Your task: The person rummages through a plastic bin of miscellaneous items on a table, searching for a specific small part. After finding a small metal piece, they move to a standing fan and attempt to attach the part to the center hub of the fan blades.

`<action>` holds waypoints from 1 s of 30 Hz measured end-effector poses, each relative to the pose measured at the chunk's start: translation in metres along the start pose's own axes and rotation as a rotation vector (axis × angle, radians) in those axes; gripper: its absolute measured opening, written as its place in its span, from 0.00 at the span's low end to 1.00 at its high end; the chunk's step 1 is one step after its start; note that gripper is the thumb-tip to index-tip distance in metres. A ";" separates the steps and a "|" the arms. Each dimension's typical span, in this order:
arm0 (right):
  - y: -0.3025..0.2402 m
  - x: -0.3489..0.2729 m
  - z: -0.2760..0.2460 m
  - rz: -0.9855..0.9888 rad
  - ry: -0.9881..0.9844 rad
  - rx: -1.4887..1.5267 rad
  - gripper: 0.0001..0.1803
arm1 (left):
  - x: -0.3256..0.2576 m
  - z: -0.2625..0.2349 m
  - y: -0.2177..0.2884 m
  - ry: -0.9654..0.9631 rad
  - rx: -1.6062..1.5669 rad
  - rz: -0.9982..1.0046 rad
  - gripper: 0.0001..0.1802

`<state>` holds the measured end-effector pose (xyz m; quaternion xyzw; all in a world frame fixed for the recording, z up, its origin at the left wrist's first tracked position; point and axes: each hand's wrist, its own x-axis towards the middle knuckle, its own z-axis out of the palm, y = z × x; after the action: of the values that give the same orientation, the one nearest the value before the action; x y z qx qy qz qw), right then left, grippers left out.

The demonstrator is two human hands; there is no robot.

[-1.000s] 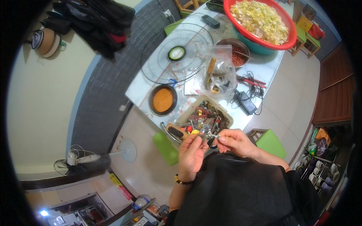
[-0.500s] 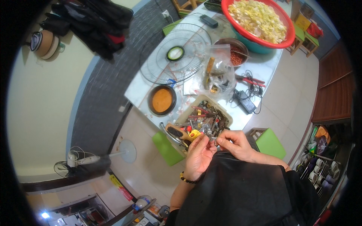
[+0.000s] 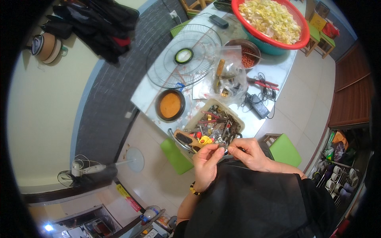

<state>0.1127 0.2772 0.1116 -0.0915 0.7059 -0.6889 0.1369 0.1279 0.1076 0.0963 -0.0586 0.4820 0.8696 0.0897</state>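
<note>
Pinching a small metallic piece (image 3: 224, 145), left hand (image 3: 206, 162) and right hand (image 3: 251, 154), near cluttered box (image 3: 199, 114)

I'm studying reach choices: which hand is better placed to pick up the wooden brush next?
Probably the left hand: the wooden brush lies closer to it, while the right hand is farther across. Both seem to pinch a small item, so the left grip might need freeing.

The pale marbled table (image 3: 279, 63) on my feed carries a round wire fan grille (image 3: 183, 56), a dark-rimmed round dish (image 3: 170, 105) and, at the near end, a beige bin (image 3: 200, 115). Farther along I make out a clear plastic bag (image 3: 234, 83), red-handled pliers (image 3: 266, 83) and a black power adapter (image 3: 260, 109). Beyond those I see a metal bowl (image 3: 237, 42), a teal basin (image 3: 266, 41) and a small dark handset (image 3: 218, 21).
</note>
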 end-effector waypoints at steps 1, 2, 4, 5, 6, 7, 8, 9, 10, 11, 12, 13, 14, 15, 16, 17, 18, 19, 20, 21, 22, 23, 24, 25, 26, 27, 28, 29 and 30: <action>0.003 0.001 -0.001 0.029 -0.031 0.070 0.12 | 0.000 0.001 0.001 -0.014 -0.009 0.011 0.09; 0.005 0.002 -0.001 0.066 -0.066 0.135 0.12 | 0.001 0.002 0.002 -0.027 -0.018 0.020 0.11; 0.010 0.006 0.000 0.141 -0.141 0.415 0.12 | 0.003 0.002 0.005 -0.056 -0.023 0.034 0.16; 0.011 0.007 0.000 0.187 -0.177 0.551 0.11 | 0.003 0.002 0.007 -0.072 -0.020 0.037 0.18; 0.012 0.007 0.000 0.186 -0.195 0.578 0.11 | 0.005 0.001 0.009 -0.072 -0.006 0.027 0.21; 0.013 0.007 0.001 0.192 -0.210 0.604 0.11 | 0.006 -0.001 0.012 -0.143 0.059 0.081 0.22; 0.013 0.007 0.001 0.199 -0.226 0.631 0.11 | 0.007 -0.005 0.015 -0.197 0.135 0.121 0.24; 0.013 0.007 0.002 0.197 -0.237 0.636 0.11 | 0.008 -0.009 0.017 -0.258 0.200 0.172 0.26; 0.013 0.007 0.001 0.198 -0.251 0.643 0.11 | 0.009 -0.012 0.018 -0.261 0.224 0.171 0.26; 0.012 0.007 0.000 0.198 -0.263 0.650 0.11 | 0.010 -0.017 0.019 -0.273 0.235 0.179 0.26; 0.012 0.007 0.000 0.200 -0.264 0.639 0.11 | 0.011 -0.020 0.017 -0.280 0.227 0.186 0.26; 0.011 0.007 -0.001 0.201 -0.265 0.627 0.11 | 0.011 -0.023 0.015 -0.279 0.253 0.191 0.25; 0.011 0.007 -0.001 0.202 -0.264 0.615 0.11 | 0.011 -0.026 0.013 -0.272 0.260 0.195 0.25; 0.010 0.008 -0.002 0.203 -0.263 0.616 0.11 | 0.011 -0.027 0.011 -0.275 0.239 0.193 0.24; 0.010 0.008 -0.003 0.204 -0.262 0.618 0.10 | 0.010 -0.028 0.009 -0.253 0.291 0.193 0.24; 0.009 0.008 -0.003 0.206 -0.260 0.620 0.10 | 0.008 -0.029 0.008 -0.239 0.313 0.187 0.23; 0.009 0.008 -0.004 0.215 -0.253 0.606 0.10 | 0.007 -0.028 0.007 -0.242 0.285 0.192 0.23; 0.009 0.007 -0.004 0.224 -0.245 0.593 0.10 | 0.006 -0.028 0.007 -0.221 0.336 0.179 0.22; 0.009 0.008 -0.004 0.223 -0.246 0.579 0.10 | 0.005 -0.027 0.008 -0.216 0.338 0.178 0.22; 0.010 0.008 -0.004 0.291 -0.240 0.665 0.10 | 0.004 -0.025 0.009 -0.209 0.307 0.160 0.21; 0.010 0.008 -0.004 0.348 -0.240 0.750 0.10 | 0.003 -0.024 0.012 -0.203 0.414 0.181 0.21; 0.011 0.009 -0.003 0.405 -0.241 0.836 0.10 | 0.003 -0.024 0.016 -0.198 0.489 0.185 0.20; 0.011 0.010 -0.003 0.447 -0.264 0.948 0.10 | 0.004 -0.023 0.019 -0.188 0.532 0.181 0.19; 0.011 0.011 -0.002 0.492 -0.291 1.060 0.09 | 0.005 -0.022 0.022 -0.218 0.588 0.202 0.20; 0.011 0.012 -0.001 0.538 -0.318 1.175 0.09 | 0.006 -0.021 0.024 -0.241 0.615 0.214 0.22; 0.011 0.011 0.001 0.558 -0.238 1.104 0.09 | 0.007 -0.020 0.026 -0.268 0.587 0.230 0.23; 0.010 0.011 0.003 0.577 -0.160 1.031 0.09 | 0.006 -0.018 0.026 -0.233 0.545 0.181 0.25; 0.008 0.010 0.004 0.583 -0.101 0.959 0.08 | 0.005 -0.015 0.026 -0.203 0.448 0.136 0.27; 0.007 0.010 0.004 0.551 -0.106 0.960 0.09 | 0.004 -0.014 0.026 -0.186 0.329 0.078 0.29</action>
<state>0.1049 0.2702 0.1038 0.1346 0.3027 -0.8663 0.3738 0.1185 0.0832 0.1095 0.0564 0.6090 0.7837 0.1083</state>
